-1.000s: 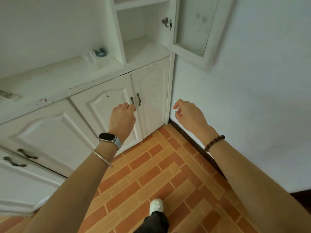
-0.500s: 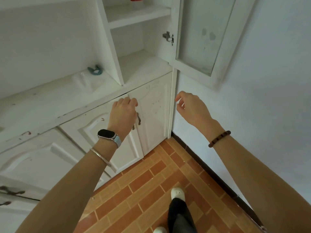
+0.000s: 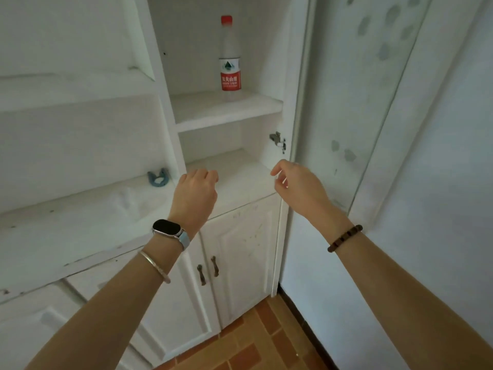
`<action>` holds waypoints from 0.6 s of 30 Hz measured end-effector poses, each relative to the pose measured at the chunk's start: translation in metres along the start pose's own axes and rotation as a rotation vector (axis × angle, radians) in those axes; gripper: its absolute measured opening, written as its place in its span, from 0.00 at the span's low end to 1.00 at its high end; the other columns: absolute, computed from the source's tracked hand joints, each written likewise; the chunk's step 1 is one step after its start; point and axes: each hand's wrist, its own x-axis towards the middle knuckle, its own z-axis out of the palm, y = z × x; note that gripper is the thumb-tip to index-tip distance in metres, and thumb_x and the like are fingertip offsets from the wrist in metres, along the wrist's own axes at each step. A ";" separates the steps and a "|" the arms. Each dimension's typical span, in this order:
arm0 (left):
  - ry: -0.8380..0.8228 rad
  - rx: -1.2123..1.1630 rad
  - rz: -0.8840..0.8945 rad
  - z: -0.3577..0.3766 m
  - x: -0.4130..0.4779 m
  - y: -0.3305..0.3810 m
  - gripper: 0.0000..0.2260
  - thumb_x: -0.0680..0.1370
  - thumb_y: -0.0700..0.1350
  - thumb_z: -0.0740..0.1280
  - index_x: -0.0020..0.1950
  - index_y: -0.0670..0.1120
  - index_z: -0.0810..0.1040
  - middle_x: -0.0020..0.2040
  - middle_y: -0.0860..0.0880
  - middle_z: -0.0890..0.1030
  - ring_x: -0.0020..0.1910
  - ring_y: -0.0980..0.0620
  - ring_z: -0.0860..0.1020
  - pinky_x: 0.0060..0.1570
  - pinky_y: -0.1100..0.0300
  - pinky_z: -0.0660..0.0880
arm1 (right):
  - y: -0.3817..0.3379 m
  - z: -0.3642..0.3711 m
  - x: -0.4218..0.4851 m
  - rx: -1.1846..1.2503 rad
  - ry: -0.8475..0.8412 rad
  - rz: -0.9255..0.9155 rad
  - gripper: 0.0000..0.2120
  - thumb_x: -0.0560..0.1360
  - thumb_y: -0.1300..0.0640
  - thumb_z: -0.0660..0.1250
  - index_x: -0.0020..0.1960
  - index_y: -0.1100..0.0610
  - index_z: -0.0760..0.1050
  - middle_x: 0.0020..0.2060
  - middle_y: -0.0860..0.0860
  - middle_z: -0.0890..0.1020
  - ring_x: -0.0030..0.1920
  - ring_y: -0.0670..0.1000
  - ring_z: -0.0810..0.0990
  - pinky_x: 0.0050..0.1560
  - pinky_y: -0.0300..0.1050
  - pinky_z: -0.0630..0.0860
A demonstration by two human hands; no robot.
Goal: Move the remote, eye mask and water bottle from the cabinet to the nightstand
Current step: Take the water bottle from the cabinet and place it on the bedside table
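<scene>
With the left hand [image 3: 196, 192] loosely curled and right hand [image 3: 296, 184] half-open, both empty below the water bottle [image 3: 230, 56], a hasty upward reach could topple it.

A single head-worn wide-angle view looks forward and slightly down, close to the white wooden cabinet [image 3: 226, 110] with its open compartment; both forearms reach in from the bottom edge.
</scene>
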 end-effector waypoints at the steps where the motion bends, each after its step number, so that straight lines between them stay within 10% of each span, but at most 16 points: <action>1: 0.019 0.012 0.000 0.001 0.011 -0.001 0.08 0.70 0.30 0.65 0.46 0.39 0.77 0.39 0.42 0.79 0.38 0.42 0.76 0.39 0.48 0.74 | 0.002 -0.004 0.012 -0.001 0.007 -0.019 0.08 0.77 0.59 0.63 0.55 0.53 0.74 0.45 0.48 0.80 0.43 0.48 0.78 0.41 0.42 0.74; 18: 0.127 0.200 0.030 0.009 0.163 -0.039 0.06 0.67 0.33 0.69 0.41 0.41 0.76 0.35 0.44 0.76 0.32 0.43 0.74 0.35 0.51 0.72 | -0.007 -0.039 0.203 0.133 0.143 -0.101 0.08 0.77 0.58 0.63 0.55 0.53 0.74 0.45 0.49 0.81 0.43 0.49 0.80 0.45 0.48 0.79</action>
